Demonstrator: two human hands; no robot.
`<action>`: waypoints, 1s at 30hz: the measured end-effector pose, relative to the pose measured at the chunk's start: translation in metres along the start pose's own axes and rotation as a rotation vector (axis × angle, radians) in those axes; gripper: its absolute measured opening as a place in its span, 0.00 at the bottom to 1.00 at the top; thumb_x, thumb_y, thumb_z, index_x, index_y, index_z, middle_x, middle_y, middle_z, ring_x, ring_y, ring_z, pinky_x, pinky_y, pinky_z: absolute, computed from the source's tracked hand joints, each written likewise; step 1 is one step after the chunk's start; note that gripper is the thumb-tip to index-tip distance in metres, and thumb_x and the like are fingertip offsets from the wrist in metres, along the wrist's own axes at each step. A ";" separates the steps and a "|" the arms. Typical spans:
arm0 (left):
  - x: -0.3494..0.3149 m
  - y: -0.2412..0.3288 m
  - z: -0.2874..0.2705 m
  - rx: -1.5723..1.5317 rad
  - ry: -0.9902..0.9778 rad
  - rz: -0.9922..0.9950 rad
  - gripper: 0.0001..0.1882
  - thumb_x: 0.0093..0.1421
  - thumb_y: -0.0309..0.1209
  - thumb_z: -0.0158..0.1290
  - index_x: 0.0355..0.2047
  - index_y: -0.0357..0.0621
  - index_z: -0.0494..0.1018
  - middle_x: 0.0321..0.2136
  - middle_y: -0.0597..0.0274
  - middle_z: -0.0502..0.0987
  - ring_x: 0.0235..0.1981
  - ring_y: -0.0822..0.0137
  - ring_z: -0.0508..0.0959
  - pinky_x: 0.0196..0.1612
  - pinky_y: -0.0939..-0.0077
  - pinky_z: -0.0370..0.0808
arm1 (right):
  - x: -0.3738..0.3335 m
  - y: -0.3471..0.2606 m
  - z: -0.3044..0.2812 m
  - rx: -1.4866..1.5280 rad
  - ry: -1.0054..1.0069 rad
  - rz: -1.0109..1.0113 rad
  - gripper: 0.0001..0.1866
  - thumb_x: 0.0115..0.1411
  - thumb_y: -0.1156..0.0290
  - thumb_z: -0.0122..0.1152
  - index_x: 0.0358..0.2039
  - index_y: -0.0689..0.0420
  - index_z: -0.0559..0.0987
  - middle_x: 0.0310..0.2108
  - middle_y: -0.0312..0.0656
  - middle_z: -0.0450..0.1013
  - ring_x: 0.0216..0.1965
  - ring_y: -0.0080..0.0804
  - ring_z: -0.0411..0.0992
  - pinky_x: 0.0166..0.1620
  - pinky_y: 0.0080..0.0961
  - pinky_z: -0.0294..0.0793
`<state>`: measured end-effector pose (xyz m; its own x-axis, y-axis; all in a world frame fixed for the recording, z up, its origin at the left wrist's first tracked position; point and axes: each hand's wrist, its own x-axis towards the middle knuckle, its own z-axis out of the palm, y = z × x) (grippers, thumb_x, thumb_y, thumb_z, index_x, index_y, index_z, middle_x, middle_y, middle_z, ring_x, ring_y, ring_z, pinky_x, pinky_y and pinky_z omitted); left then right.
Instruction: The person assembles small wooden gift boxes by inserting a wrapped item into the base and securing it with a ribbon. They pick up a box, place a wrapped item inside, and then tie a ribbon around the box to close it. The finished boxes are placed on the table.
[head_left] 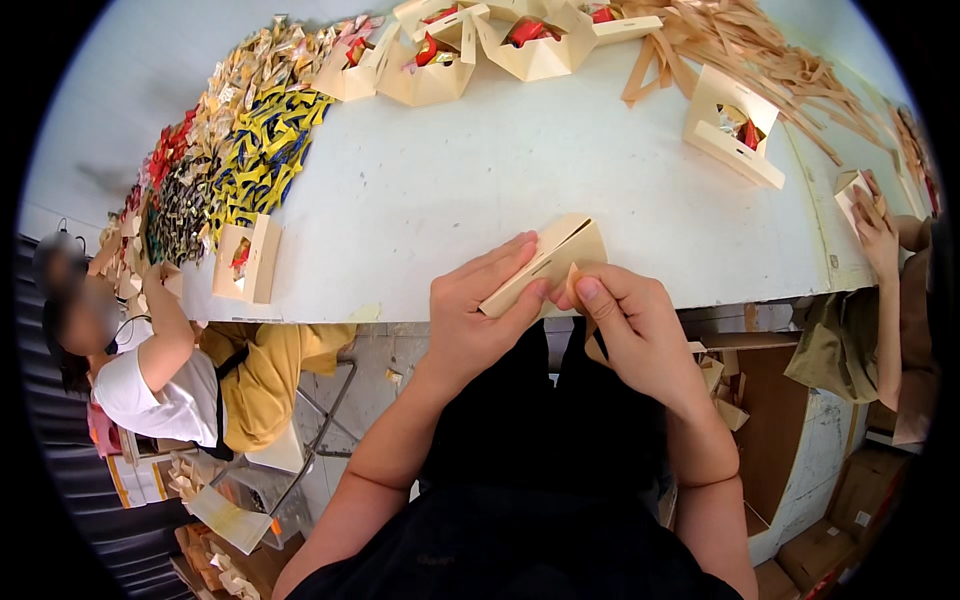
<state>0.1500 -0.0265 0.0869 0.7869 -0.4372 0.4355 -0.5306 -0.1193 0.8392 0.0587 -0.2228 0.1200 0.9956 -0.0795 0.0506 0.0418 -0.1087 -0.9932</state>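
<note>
My left hand (480,300) is closed round a small cream cardboard gift box (555,257), fingers over its far side and thumb on its near edge. The box is tilted just above the table's front edge, with a dark slot along its top. At its near side my right hand (630,310) pinches a tan ribbon (573,275) between thumb and fingers. Part of that ribbon is hidden by the hand. Whether it passes through the box cannot be made out.
Open cream boxes (535,55) with red packets stand along the back; others sit at right (735,130) and left (247,260). Wrapped sweets (265,150) are heaped at left, tan ribbons (720,40) at back right. People work on either side, one in a white top (160,390).
</note>
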 end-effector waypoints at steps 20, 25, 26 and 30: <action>0.002 0.001 -0.001 -0.008 0.009 0.016 0.24 0.57 0.21 0.70 0.55 0.35 0.84 0.54 0.40 0.85 0.54 0.52 0.88 0.55 0.66 0.86 | 0.028 0.007 0.005 0.032 -0.061 0.104 0.22 0.75 0.63 0.62 0.24 0.63 0.79 0.17 0.25 0.64 0.22 0.12 0.57 0.26 0.21 0.57; 0.004 0.005 -0.010 -0.087 -0.061 0.050 0.22 0.59 0.18 0.66 0.55 0.35 0.85 0.57 0.45 0.84 0.51 0.59 0.87 0.54 0.70 0.82 | 0.032 0.015 0.017 0.052 0.013 0.056 0.22 0.77 0.58 0.62 0.29 0.64 0.81 0.17 0.28 0.65 0.22 0.14 0.58 0.26 0.23 0.58; 0.006 0.005 -0.014 -0.103 -0.077 0.070 0.20 0.60 0.18 0.65 0.54 0.35 0.85 0.57 0.45 0.84 0.49 0.60 0.87 0.52 0.71 0.82 | 0.032 0.015 0.019 0.033 0.031 0.041 0.22 0.77 0.58 0.62 0.30 0.64 0.82 0.17 0.29 0.65 0.22 0.14 0.58 0.26 0.24 0.58; 0.007 -0.004 -0.023 -0.331 -0.098 -0.173 0.12 0.65 0.18 0.62 0.48 0.34 0.86 0.49 0.51 0.85 0.43 0.67 0.83 0.47 0.73 0.79 | 0.028 0.006 0.020 -0.097 0.019 0.043 0.23 0.77 0.58 0.61 0.29 0.64 0.80 0.17 0.34 0.65 0.21 0.19 0.58 0.26 0.26 0.60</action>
<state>0.1647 -0.0084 0.0946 0.8135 -0.5209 0.2587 -0.2501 0.0883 0.9642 0.0888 -0.2055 0.1131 0.9944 -0.1047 0.0110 -0.0102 -0.2003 -0.9797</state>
